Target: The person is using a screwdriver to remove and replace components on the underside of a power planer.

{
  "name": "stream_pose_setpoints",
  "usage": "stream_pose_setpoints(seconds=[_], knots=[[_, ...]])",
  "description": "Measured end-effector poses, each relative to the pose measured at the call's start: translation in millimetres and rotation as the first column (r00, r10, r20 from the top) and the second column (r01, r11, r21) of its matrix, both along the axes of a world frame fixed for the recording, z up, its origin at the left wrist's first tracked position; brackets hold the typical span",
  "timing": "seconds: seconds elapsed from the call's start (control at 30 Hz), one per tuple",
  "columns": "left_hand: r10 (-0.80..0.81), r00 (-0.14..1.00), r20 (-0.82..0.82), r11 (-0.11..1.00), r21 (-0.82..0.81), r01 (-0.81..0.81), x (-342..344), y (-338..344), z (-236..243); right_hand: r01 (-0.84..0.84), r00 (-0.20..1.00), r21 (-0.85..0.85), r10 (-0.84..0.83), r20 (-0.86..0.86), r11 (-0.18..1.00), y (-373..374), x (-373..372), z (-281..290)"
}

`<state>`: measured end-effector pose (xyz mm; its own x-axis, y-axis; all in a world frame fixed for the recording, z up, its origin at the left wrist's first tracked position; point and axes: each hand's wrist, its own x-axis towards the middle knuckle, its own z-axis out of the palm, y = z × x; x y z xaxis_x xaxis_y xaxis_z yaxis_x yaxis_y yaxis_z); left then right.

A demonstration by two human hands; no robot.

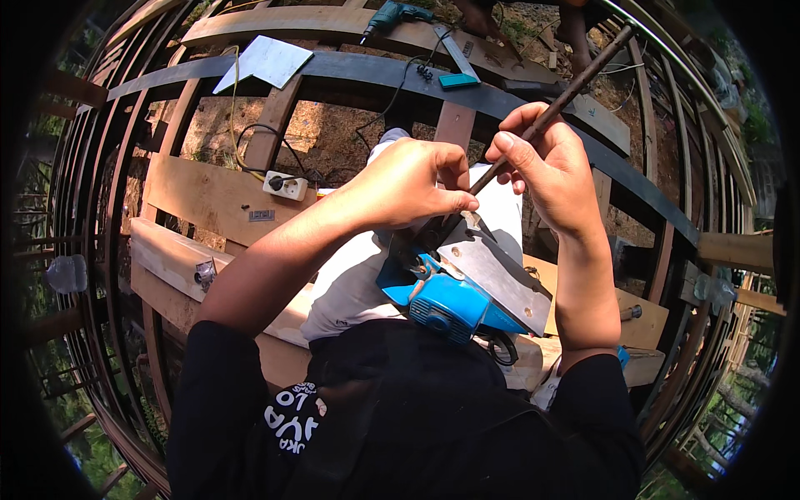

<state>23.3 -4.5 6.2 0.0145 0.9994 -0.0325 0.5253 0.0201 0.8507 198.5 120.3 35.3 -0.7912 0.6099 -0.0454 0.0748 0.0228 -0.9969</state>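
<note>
A blue electric planer (450, 307) lies upside down on my lap, its grey metal sole (498, 279) facing up. Slanting from the planer toward the upper right is a long, thin, dark brown rod (587, 77). My right hand (552, 167) grips it partway along, with thumb and fingers closed round it. At its lower end, just above the planer, my left hand (417, 182) is closed, thumb and forefinger pinched against the rod. The left fingertips partly hide that end, so I cannot see exactly what it touches on the planer.
Wooden beams and planks (204, 196) surround me, with gaps showing bare ground. A white extension socket (285, 185) with cables sits left. Ahead are a white board (265, 67), a teal drill (395, 18) and a try square (455, 57). Another person's foot (573, 35) shows at the top.
</note>
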Motion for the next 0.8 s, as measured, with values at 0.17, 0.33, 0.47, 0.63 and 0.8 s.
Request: stream_pose_setpoints(seconds=[0.17,0.33,0.47,0.63,0.8], knots=[[-0.152,0.987,0.060,0.986,-0.059,0.156,-19,-5,-9,0.016,1.000,-0.069,-0.018,-0.024,0.998,0,6,-4],[-0.382,0.923,-0.037,0.923,-0.057,0.380,-25,-5,-13,-0.050,0.977,-0.045,0.039,-0.208,0.998,3,17,3],[-0.467,0.882,-0.056,0.876,-0.160,0.454,-27,1,-8,0.031,0.937,0.063,-0.007,-0.349,0.998,17,30,14],[-0.507,0.852,-0.132,0.861,-0.122,0.493,-23,13,-12,0.201,0.927,0.098,-0.156,-0.341,0.975,24,63,23],[-0.443,0.863,-0.243,0.895,-0.181,0.408,-18,14,2,0.455,0.877,0.146,-0.412,-0.248,0.879,14,117,24]])
